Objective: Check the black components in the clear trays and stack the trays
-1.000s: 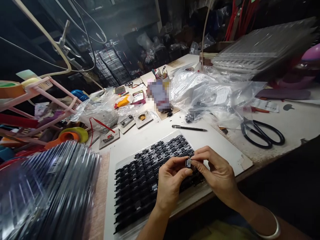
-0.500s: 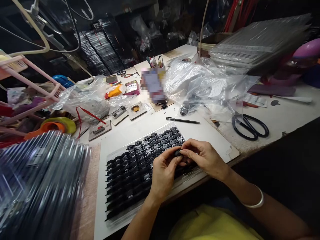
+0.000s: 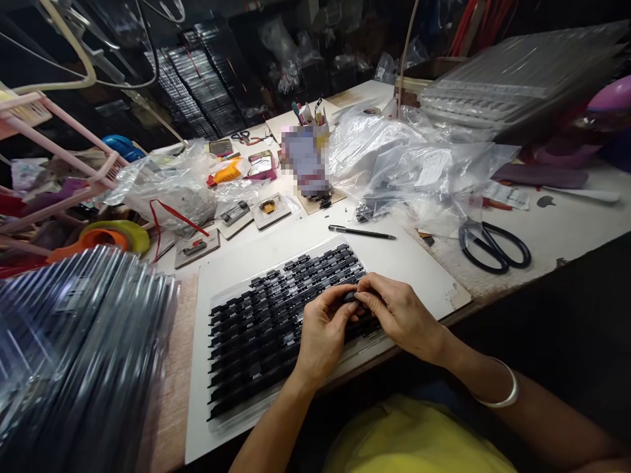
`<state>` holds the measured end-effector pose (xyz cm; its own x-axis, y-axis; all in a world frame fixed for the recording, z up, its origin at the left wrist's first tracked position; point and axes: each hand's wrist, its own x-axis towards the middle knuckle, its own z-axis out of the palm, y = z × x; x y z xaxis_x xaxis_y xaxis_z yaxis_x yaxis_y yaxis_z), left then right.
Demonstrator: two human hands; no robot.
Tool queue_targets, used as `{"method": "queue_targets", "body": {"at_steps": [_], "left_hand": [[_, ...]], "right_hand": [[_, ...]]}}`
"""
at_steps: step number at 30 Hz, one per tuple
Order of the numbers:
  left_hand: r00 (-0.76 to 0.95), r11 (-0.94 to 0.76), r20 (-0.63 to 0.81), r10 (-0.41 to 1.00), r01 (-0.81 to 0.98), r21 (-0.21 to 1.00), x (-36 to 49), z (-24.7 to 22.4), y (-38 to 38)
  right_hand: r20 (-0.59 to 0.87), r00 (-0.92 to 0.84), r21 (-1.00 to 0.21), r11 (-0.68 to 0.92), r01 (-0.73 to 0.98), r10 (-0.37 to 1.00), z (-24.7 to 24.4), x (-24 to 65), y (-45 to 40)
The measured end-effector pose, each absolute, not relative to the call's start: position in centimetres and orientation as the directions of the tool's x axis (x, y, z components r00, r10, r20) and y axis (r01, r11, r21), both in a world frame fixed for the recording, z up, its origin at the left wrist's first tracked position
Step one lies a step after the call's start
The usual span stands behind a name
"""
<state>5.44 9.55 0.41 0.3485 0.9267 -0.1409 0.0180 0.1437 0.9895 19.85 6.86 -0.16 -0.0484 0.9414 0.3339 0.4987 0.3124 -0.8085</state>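
Observation:
A small dark part (image 3: 350, 297) is pinched between my two hands; its exact kind is mostly hidden by the fingers. My left hand (image 3: 324, 328) closes its thumb and fingers on one side of it. From the other side, the thumb and fingertips of my right hand (image 3: 399, 309) grip the same part. Beneath both hands lies a clear plastic tray (image 3: 217, 430) filled with rows of small black parts (image 3: 256, 328) bearing pale marks. The tray rests on a white board (image 3: 197, 401), and my hands hide its right end.
A black pen (image 3: 362, 232) lies behind the tray, with scissors (image 3: 494, 247) to the right. Stacked clear trays (image 3: 89, 355) stand at left. Plastic bags (image 3: 419, 171) and a pixelated object (image 3: 306, 161) sit farther back. Small fixtures (image 3: 272, 211) line the board's far side.
Both hands keep hold of the small dark part, with only slight finger shifts. The camera view has tilted a little.

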Motion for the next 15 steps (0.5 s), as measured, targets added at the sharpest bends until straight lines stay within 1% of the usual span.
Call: {"method": "queue_targets", "body": {"at_steps": [5, 8, 11, 13, 15], "left_hand": [[0.342, 0.05, -0.074, 0.937, 0.08, 0.996, 5.3, 0.2, 9.4], [0.314, -0.095, 0.045, 0.948, 0.145, 0.985, 5.1, 0.1, 9.4], [0.301, -0.254, 0.178, 0.937, 0.236, 0.938, 5.0, 0.1, 9.3], [0.34, -0.268, 0.185, 0.922, 0.214, 0.939, 5.1, 0.3, 9.3], [0.372, -0.195, 0.143, 0.917, 0.107, 0.975, 5.2, 0.5, 9.4]], "right_hand": [[0.397, -0.029, -0.767, 0.349, 0.539, 0.917, -0.4, 19.3, 6.3], [0.463, -0.012, -0.729, 0.389, 0.563, 0.886, -0.5, 18.8, 6.4], [0.487, -0.018, -0.746, 0.427, 0.512, 0.873, -0.4, 18.8, 6.6], [0.477, -0.032, -0.776, 0.438, 0.454, 0.878, -0.3, 19.2, 6.5], [0.479, -0.031, -0.797, 0.449, 0.404, 0.877, -0.3, 19.8, 6.2]]}}
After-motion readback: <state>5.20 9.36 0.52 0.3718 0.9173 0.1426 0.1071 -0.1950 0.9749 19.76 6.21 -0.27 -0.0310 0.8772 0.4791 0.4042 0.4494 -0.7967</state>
